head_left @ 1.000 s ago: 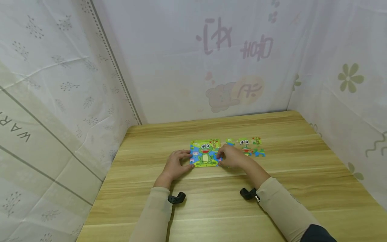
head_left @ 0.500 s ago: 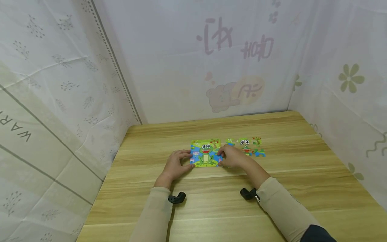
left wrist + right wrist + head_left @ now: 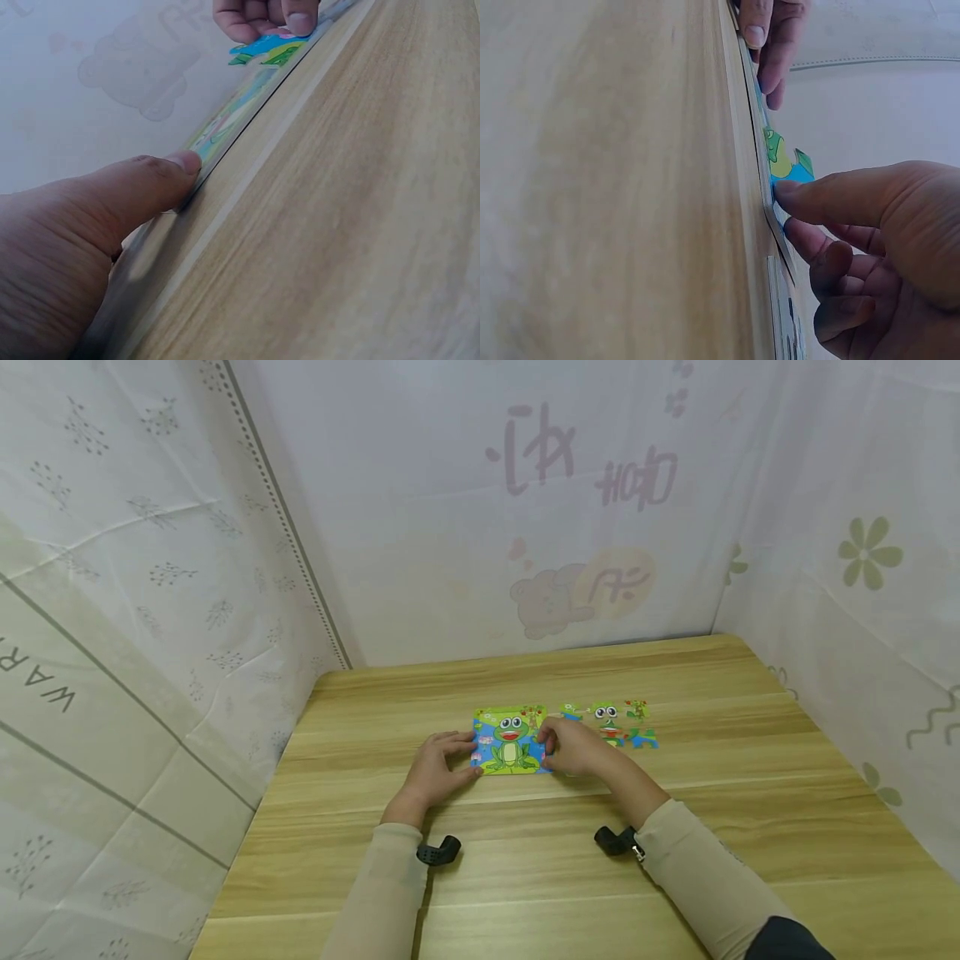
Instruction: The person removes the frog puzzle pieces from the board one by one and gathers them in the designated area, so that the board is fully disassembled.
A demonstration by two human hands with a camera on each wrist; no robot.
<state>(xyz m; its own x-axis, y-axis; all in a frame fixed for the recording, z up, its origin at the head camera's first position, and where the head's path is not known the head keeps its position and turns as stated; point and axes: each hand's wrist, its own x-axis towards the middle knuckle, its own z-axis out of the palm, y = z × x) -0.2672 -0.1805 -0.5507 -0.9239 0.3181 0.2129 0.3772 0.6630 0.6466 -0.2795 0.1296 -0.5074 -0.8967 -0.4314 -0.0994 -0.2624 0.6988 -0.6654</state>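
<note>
A frog picture puzzle board [image 3: 511, 752] lies flat on the table, showing a green frog on blue. My left hand [image 3: 433, 770] rests at its left side, with the thumb [image 3: 184, 163] pressing the front left corner and the fingers along the left edge. At the board's right edge is my right hand [image 3: 581, 750]. Its thumb and index finger pinch a puzzle piece [image 3: 780, 156], green, yellow and blue, tilted up over the board in the right wrist view. The other right fingers are curled in. In the head view, that hand mostly covers the piece.
Several loose puzzle pieces lie just right of the board, among them one with the frog's eyes [image 3: 606, 712], a blue and green one [image 3: 642, 739] and one with red dots [image 3: 637, 708]. Printed cloth [image 3: 420, 527] hangs behind the wooden table [image 3: 525, 860].
My right fingertips have shifted very slightly at the board's right edge. The left hand, the board and the loose pieces stay where they were.
</note>
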